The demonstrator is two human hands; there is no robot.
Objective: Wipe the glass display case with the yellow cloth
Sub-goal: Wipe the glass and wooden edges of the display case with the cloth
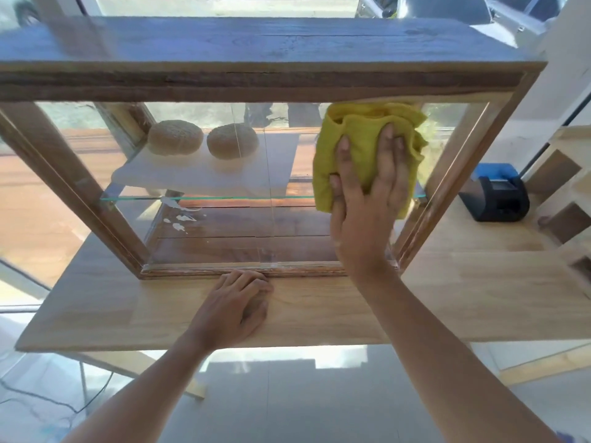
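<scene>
The glass display case [224, 238] has a dark wooden frame and stands on a light wooden counter [447, 302]. My right hand [367, 199] presses the bunched yellow cloth [355, 135] flat against the upper right part of the front glass, fingers spread over it. My left hand [236, 302] rests on the counter with fingers curled, its fingertips touching the bottom frame of the case; it holds nothing. Inside, two round breads [175, 137] lie on a white board on a glass shelf. White smears [179, 219] mark the lower left of the case.
A black and blue device [494, 196] sits on the counter to the right of the case. Light wooden steps or shelving [569, 193] stand at the far right. Below the counter edge lies a grey tiled floor [287, 404] with cables at the left.
</scene>
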